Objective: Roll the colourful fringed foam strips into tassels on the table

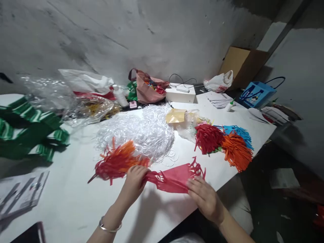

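Head view, left hand [136,175]: lower centre of frame; closed round the gathered end of the red sheet, apparently to anchor it.
Red sheet [174,179]: lower centre, between the hands; fringed, likely stretched to keep it open.
Right hand [204,195]: lower right of centre; fingers against the far end, perhaps steadying it; thumb hidden, pinch cannot be told.
Red-and-orange tassel [115,163]: left of centre, beside the left hand.
White strands [136,130]: centre, heaped.
Orange tassel [238,152]: right of centre, clustered with others, seemingly leaving working room.
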Demonstrator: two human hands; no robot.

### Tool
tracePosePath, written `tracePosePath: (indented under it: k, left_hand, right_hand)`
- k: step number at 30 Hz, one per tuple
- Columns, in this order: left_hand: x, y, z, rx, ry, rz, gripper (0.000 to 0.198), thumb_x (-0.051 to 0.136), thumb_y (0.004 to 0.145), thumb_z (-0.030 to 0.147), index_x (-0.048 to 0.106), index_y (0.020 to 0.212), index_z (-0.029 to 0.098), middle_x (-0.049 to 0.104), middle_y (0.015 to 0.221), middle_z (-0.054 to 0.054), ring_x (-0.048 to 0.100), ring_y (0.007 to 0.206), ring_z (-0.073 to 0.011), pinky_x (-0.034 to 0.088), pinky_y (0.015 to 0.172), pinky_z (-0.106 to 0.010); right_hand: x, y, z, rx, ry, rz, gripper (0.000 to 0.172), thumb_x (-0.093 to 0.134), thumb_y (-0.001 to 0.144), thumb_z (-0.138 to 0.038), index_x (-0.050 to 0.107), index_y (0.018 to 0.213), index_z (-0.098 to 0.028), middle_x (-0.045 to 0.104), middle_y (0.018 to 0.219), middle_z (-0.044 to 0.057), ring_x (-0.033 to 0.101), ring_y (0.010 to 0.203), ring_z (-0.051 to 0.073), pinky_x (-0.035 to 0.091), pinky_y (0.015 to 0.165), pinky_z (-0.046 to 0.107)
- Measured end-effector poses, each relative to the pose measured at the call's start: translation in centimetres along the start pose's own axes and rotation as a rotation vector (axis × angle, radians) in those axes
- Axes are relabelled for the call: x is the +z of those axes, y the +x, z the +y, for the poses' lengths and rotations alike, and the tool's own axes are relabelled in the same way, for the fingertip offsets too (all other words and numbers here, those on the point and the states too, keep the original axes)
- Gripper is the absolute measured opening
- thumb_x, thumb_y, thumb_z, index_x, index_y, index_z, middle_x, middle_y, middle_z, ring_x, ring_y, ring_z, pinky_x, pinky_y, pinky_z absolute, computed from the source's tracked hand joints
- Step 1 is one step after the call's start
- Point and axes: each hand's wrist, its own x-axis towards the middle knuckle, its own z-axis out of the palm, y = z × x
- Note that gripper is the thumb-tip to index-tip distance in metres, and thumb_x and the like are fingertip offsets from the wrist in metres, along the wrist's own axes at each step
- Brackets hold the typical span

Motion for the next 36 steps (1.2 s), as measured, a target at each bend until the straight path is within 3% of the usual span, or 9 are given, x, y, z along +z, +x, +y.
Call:
tracePosePath:
  k: [4,8,10,13,18,22,27,32,36]
  left_hand:
    - [3.3,-5.3,-2.3,-0.049,0.277,0.061,0.055,0.049,0.076,0.004,0.055,0.129,0.017,0.056,0.136,-0.019,0.049,0.127,-0.0370,0.034,0.104,-0.063]
    - [6.8,-9.5,1.4,0.145,0.227,0.061,0.067,0.044,0.080,0.000,0.039,0.144,0.018,0.041,0.150,-0.018,0.027,0.144,-0.0332,0.032,0.110,-0.057]
    - [8.8,-10.5,4.6,0.294,0.086,0.027,0.064,0.044,0.082,0.003,0.039,0.144,0.021,0.050,0.144,-0.013,0.036,0.140,-0.0262,0.036,0.110,-0.049]
    - [12.0,-10.2,8.3,0.272,-0.061,0.005,0.058,0.047,0.082,0.006,0.044,0.139,0.017,0.059,0.134,-0.014,0.049,0.127,-0.0250,0.042,0.104,-0.045]
    - [15.6,-6.9,9.1,0.052,-0.140,0.159,0.034,0.049,0.085,0.013,0.061,0.117,0.017,0.070,0.107,-0.011,0.061,0.099,-0.0241,0.041,0.095,-0.046]
    - [15.3,-5.3,7.2,0.022,-0.133,0.193,0.025,0.046,0.088,0.011,0.068,0.093,0.021,0.073,0.097,-0.007,0.061,0.097,-0.0226,0.037,0.098,-0.046]
    - [12.6,-6.3,3.0,-0.008,-0.002,0.158,0.029,0.046,0.087,0.007,0.069,0.091,0.024,0.074,0.104,-0.005,0.061,0.105,-0.0246,0.029,0.106,-0.053]
    - [9.9,-9.4,-2.0,-0.043,0.148,0.046,0.039,0.047,0.080,0.004,0.065,0.110,0.021,0.068,0.120,-0.012,0.058,0.114,-0.0295,0.032,0.105,-0.059]
    - [7.8,-11.5,-1.1,-0.078,0.178,0.073,0.056,0.049,0.081,0.009,0.047,0.136,0.017,0.049,0.142,-0.020,0.041,0.135,-0.0355,0.029,0.109,-0.063]
  right_hand:
    - [8.0,-3.1,-2.6,-0.001,0.013,-0.094,0.023,0.047,0.092,-0.002,0.066,0.099,-0.011,0.071,0.114,0.014,0.062,0.117,0.023,0.052,0.102,0.044]
    - [12.9,-5.6,-3.7,0.072,0.024,-0.144,0.025,0.044,0.094,-0.005,0.067,0.098,-0.013,0.071,0.114,0.013,0.063,0.115,0.022,0.053,0.101,0.044]
    - [13.6,-6.2,-3.8,0.105,0.062,-0.172,0.025,0.043,0.095,-0.007,0.065,0.106,-0.012,0.070,0.117,0.014,0.062,0.118,0.023,0.053,0.102,0.046]
    - [13.2,-6.3,-3.9,0.154,0.127,-0.161,0.030,0.041,0.095,-0.007,0.059,0.119,-0.007,0.070,0.114,0.016,0.061,0.118,0.024,0.051,0.103,0.048]
    - [11.7,-6.2,-3.7,0.197,0.139,-0.090,0.033,0.041,0.093,-0.004,0.058,0.121,-0.010,0.072,0.110,0.015,0.064,0.114,0.022,0.048,0.107,0.048]
    - [11.4,-7.0,-3.2,0.100,0.090,-0.070,0.030,0.042,0.092,0.000,0.062,0.112,-0.009,0.071,0.114,0.016,0.061,0.118,0.023,0.050,0.104,0.047]
    - [11.9,-8.2,-2.5,0.053,0.014,-0.121,0.025,0.045,0.091,0.001,0.066,0.099,-0.010,0.072,0.111,0.015,0.064,0.114,0.024,0.053,0.100,0.047]
    - [12.1,-8.4,-2.1,0.057,-0.009,-0.165,0.027,0.043,0.091,0.000,0.066,0.093,-0.012,0.072,0.112,0.014,0.063,0.115,0.023,0.052,0.102,0.047]
    - [12.3,-8.5,-1.8,0.069,-0.010,-0.194,0.028,0.041,0.091,0.000,0.066,0.093,-0.012,0.071,0.115,0.014,0.061,0.119,0.024,0.050,0.104,0.048]
